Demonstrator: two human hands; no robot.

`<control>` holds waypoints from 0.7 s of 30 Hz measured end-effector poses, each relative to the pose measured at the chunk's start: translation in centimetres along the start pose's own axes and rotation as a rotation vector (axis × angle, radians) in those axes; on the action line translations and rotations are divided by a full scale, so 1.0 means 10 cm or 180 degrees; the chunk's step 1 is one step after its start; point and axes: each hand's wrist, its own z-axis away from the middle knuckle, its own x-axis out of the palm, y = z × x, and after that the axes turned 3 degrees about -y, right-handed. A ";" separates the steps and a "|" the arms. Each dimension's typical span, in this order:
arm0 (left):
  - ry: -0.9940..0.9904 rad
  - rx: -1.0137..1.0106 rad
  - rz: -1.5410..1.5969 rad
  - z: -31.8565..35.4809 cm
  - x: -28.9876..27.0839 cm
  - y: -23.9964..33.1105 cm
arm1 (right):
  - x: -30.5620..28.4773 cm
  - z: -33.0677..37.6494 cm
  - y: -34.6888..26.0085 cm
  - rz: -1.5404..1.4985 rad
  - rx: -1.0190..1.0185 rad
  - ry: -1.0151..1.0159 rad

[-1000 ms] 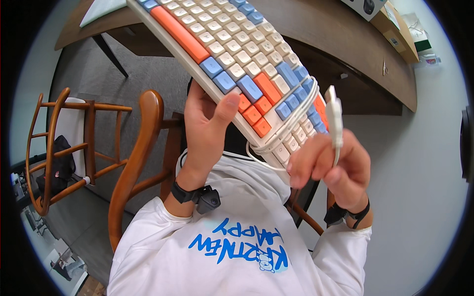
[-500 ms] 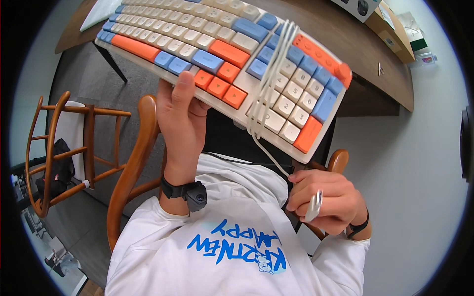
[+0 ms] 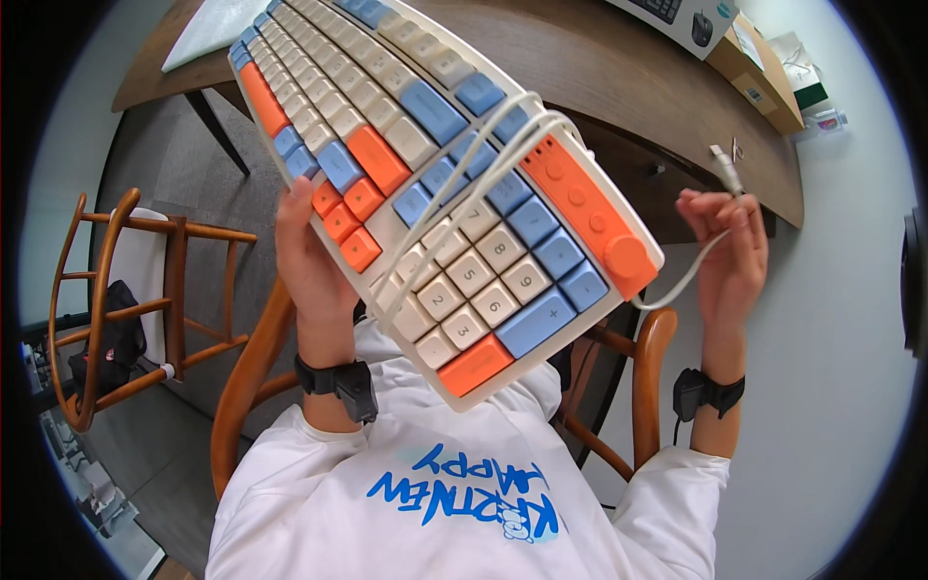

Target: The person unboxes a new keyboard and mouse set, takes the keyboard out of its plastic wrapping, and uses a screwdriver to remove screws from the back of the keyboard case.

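A keyboard (image 3: 387, 164) with cream, blue and orange keys is tilted in the air before me. My left hand (image 3: 311, 232) grips its near edge, thumb on top by the orange arrow keys and the other fingers hidden beneath. Several turns of white cable (image 3: 454, 198) wrap around the keyboard beside the number pad. From its right side a free length of that cable runs to my right hand (image 3: 730, 232). There my fingers pinch it just below the pale plug (image 3: 725, 166), which points up, beyond the orange knob.
Behind the keyboard a brown wooden table (image 3: 619, 92) curves across. At its far right stand a box with a mouse pictured on it (image 3: 691, 29) and an open cardboard box (image 3: 759, 82). A wooden chair (image 3: 145, 300) is at left; chair arms flank me.
My right hand has moved up and right with the plug, drawing the cable to the keyboard's far right side. The keyboard has turned clockwise and its number pad end has come closer to me.
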 end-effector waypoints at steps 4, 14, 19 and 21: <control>0.0180 0.0069 -0.0425 -0.09 -0.35 0.24 | 0.54 -0.54 -0.40 0.0023 0.0137 -0.0193; 0.0200 -0.0066 -0.0076 -0.40 -0.56 0.54 | 2.04 -1.33 -0.18 0.0586 0.1306 -0.1593; 0.0011 -0.0085 -0.0060 -0.45 -0.62 0.73 | 2.32 -1.33 -0.33 0.2267 0.1250 -0.1264; -0.0034 0.0012 -0.0303 -0.50 -0.62 0.71 | 2.34 -1.34 -0.30 0.2712 0.1082 -0.1032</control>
